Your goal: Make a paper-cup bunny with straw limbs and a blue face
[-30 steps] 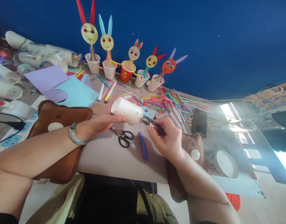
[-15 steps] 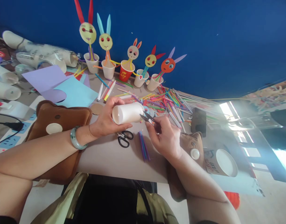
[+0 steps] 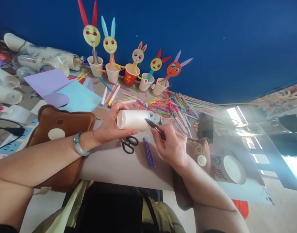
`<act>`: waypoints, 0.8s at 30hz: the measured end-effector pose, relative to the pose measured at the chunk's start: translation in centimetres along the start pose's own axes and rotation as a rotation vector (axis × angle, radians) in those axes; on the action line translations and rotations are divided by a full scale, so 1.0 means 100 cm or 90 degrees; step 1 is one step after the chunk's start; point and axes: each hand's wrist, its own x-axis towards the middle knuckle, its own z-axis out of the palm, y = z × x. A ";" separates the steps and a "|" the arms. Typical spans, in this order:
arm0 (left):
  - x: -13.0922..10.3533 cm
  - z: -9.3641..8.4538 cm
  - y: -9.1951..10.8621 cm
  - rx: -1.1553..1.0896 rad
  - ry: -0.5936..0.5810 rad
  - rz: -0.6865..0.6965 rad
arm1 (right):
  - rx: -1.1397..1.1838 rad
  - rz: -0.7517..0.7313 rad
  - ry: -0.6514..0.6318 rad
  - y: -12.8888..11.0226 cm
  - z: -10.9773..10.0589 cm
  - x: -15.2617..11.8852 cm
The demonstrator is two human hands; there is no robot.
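A white paper cup (image 3: 133, 120) lies sideways in my left hand (image 3: 109, 124), its base toward the left and its rim toward the right. The thumb presses below the cup and the fingers reach behind it. My right hand (image 3: 171, 145) is closed on small dark scissors (image 3: 155, 126), whose blades are together. Their tip meets the cup's side near the rim; whether it pierces the paper I cannot tell. Below the cup, black-handled scissors (image 3: 130, 144) rest on the table (image 3: 124, 171). Purple and blue fuzzy sticks (image 3: 149, 152) lie beside them.
Rabbit-faced figures in cups (image 3: 113, 72) stand along the blue wall (image 3: 163, 26). Loose coloured sticks and markers (image 3: 181, 119) cover the table's back. Brown cushions (image 3: 66, 152) flank my arms. A phone (image 3: 205, 127) and paper tub (image 3: 227, 170) sit right, a power strip (image 3: 19, 137) left.
The small scissors' blades were spread apart at the cup's rim; now they are closed together with the tip on the cup's side. The left hand keeps its hold.
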 end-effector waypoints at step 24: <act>0.014 -0.007 -0.013 -0.041 -0.311 -0.213 | 0.606 0.203 -0.205 0.006 0.024 0.007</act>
